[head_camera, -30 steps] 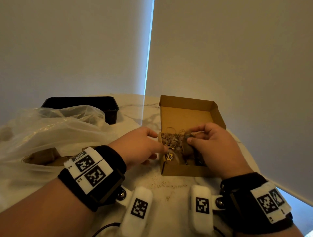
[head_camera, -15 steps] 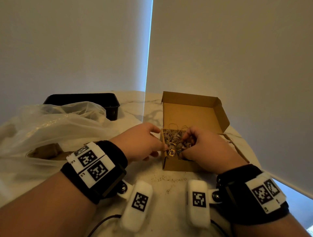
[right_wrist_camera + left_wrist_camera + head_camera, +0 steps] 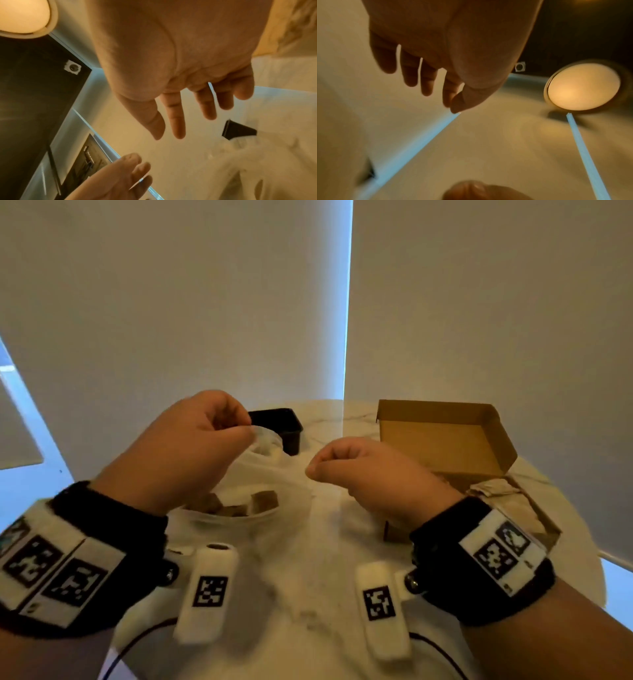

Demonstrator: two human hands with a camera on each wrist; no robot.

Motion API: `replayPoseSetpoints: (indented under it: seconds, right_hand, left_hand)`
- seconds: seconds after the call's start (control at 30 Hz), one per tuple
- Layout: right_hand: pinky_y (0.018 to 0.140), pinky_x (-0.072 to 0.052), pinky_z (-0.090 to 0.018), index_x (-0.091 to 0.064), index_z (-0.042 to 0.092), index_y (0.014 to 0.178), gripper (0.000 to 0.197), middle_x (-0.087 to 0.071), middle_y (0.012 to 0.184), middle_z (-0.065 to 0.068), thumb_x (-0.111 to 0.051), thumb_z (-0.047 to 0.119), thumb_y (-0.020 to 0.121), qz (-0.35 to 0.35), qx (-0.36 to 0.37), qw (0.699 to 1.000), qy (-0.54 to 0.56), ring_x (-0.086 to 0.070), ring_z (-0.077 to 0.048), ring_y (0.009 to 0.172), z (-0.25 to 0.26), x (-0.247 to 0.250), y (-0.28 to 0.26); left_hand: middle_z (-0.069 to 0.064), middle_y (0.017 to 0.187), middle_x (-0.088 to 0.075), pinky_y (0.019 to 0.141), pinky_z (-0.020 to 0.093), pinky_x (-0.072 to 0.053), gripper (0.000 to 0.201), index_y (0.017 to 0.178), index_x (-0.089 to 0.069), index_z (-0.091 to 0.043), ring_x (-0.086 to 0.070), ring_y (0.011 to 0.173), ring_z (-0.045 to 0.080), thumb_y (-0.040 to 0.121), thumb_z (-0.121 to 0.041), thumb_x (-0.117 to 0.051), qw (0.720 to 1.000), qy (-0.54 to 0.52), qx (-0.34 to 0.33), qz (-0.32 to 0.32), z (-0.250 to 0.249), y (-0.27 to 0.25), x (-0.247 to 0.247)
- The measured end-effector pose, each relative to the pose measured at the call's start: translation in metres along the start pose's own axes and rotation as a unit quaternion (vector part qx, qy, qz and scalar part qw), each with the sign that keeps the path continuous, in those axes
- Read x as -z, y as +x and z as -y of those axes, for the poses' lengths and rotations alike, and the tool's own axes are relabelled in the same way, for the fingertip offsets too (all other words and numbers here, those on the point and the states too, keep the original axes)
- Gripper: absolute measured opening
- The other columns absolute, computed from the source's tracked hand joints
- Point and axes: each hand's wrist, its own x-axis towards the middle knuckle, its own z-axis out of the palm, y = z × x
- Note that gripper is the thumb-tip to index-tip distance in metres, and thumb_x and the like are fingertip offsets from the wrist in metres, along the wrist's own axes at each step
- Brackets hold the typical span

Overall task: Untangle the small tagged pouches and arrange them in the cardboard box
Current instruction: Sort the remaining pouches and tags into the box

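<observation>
Several brown pouches (image 3: 236, 506) lie inside a clear plastic bag (image 3: 274, 484) at the table's middle left. My left hand (image 3: 248, 428) is raised over the bag, thumb against forefinger, and seems to pinch the bag's top edge; in the left wrist view the thumb and forefinger of the left hand (image 3: 453, 106) touch. My right hand (image 3: 313, 470) hovers beside the bag, and the right wrist view shows the right hand (image 3: 169, 135) with loose, spread fingers holding nothing. The open cardboard box (image 3: 445, 446) stands at the right, its body partly hidden behind my right wrist.
A black tray (image 3: 284, 426) stands behind the bag. Pale crumpled material (image 3: 493, 489) shows at the box's right side. The round marble table (image 3: 325, 577) ends close behind the box and the tray. Window blinds hang behind the table.
Both hands have left the cardboard box, risen and moved left to the plastic bag. The right hand has let go of the pouch it held in the box.
</observation>
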Motion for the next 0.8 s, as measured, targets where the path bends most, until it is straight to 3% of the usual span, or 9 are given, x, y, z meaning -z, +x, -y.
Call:
replayPoseSetpoints:
  seconds: [0.1, 0.2, 0.27, 0.33, 0.4, 0.47, 0.6, 0.7, 0.8]
  right_hand:
    - [0.088, -0.049, -0.031, -0.075, 0.027, 0.107, 0.022, -0.07, 0.11, 0.008, -0.068, 0.04, 0.09, 0.023, -0.032, 0.999, 0.006, -0.061, -0.012, 0.105, 0.004, -0.026, 0.025]
    - [0.093, -0.05, -0.037, -0.073, 0.014, 0.111, 0.03, -0.07, 0.115, -0.008, -0.065, 0.036, 0.092, 0.047, -0.051, 0.997, -0.047, -0.064, -0.028, 0.109, 0.0, -0.052, 0.043]
    - [0.089, -0.05, -0.035, -0.073, 0.011, 0.111, 0.03, -0.071, 0.115, -0.011, -0.062, 0.033, 0.094, 0.071, -0.053, 0.994, -0.066, -0.064, -0.03, 0.11, -0.005, -0.064, 0.049]
    - [0.084, -0.046, -0.027, -0.076, 0.014, 0.11, 0.025, -0.072, 0.115, -0.004, -0.063, 0.029, 0.094, 0.074, -0.041, 0.994, -0.065, -0.064, -0.021, 0.105, -0.01, -0.072, 0.051]
    - [0.087, -0.045, -0.022, -0.075, 0.02, 0.115, 0.026, -0.07, 0.121, 0.002, -0.067, 0.025, 0.091, 0.053, -0.04, 0.996, -0.054, -0.061, -0.014, 0.107, -0.015, -0.075, 0.052]
    - [0.098, -0.046, -0.026, -0.069, 0.026, 0.126, 0.039, -0.063, 0.134, 0.002, -0.064, 0.015, 0.09, 0.048, -0.037, 0.996, -0.066, -0.059, -0.016, 0.117, -0.02, -0.076, 0.055]
    - [0.101, -0.046, -0.029, -0.04, 0.042, 0.149, 0.071, -0.036, 0.149, -0.006, -0.054, 0.007, 0.089, 0.095, -0.003, 0.985, -0.143, -0.055, -0.026, 0.12, -0.023, -0.08, 0.055]
    - [0.108, -0.04, -0.029, -0.019, 0.046, 0.154, 0.081, -0.026, 0.154, -0.004, -0.055, 0.01, 0.091, 0.105, 0.05, 0.983, -0.141, -0.047, -0.025, 0.13, -0.022, -0.083, 0.047]
    - [0.106, -0.034, -0.019, -0.017, 0.04, 0.156, 0.084, -0.031, 0.152, 0.003, -0.054, 0.004, 0.09, 0.053, 0.111, 0.988, -0.097, -0.042, -0.016, 0.132, -0.021, -0.08, 0.045]
  left_hand:
    - [-0.003, 0.109, -0.062, 0.074, 0.033, -0.053, 0.008, 0.085, -0.068, -0.042, -0.063, 0.091, 0.018, 0.085, -0.048, -0.063, 0.985, 0.154, 0.051, 0.052, 0.028, -0.007, 0.031]
    - [-0.001, 0.143, -0.042, 0.111, 0.049, -0.036, 0.008, 0.086, -0.068, -0.057, -0.039, 0.137, 0.026, 0.084, -0.06, -0.061, 0.949, 0.252, 0.108, 0.157, 0.053, -0.014, 0.037]
    - [0.002, 0.139, -0.048, 0.109, 0.043, -0.038, 0.018, 0.081, -0.068, -0.049, -0.042, 0.134, 0.023, 0.09, -0.059, -0.057, 0.932, 0.273, 0.128, 0.199, 0.06, -0.015, 0.035]
    - [0.002, 0.102, -0.065, 0.083, 0.033, -0.05, 0.034, 0.075, -0.068, -0.032, -0.062, 0.097, 0.018, 0.093, -0.058, -0.054, 0.93, 0.277, 0.137, 0.197, 0.068, -0.012, 0.029]
    - [-0.001, 0.077, -0.063, 0.064, 0.028, -0.045, 0.036, 0.08, -0.072, -0.022, -0.058, 0.071, 0.015, 0.092, -0.052, -0.058, 0.924, 0.305, 0.141, 0.18, 0.071, -0.01, 0.025]
    - [-0.007, 0.085, -0.059, 0.068, 0.025, -0.045, 0.025, 0.101, -0.074, -0.027, -0.057, 0.075, 0.011, 0.087, -0.047, -0.067, 0.913, 0.344, 0.133, 0.174, 0.074, -0.01, 0.022]
    - [0.002, 0.112, -0.04, 0.084, 0.035, -0.053, 0.059, 0.13, -0.051, -0.03, -0.055, 0.091, 0.023, 0.077, -0.041, -0.073, 0.889, 0.387, 0.159, 0.189, 0.085, -0.013, 0.014]
    - [0.01, 0.134, -0.032, 0.085, 0.033, -0.052, 0.079, 0.145, -0.029, -0.028, -0.054, 0.091, 0.024, 0.08, -0.035, -0.073, 0.91, 0.363, 0.154, 0.127, 0.091, -0.012, 0.013]
    - [0.011, 0.15, -0.026, 0.089, 0.028, -0.047, 0.088, 0.153, -0.019, -0.033, -0.054, 0.099, 0.022, 0.084, -0.034, -0.074, 0.944, 0.312, 0.092, 0.044, 0.086, -0.013, 0.015]
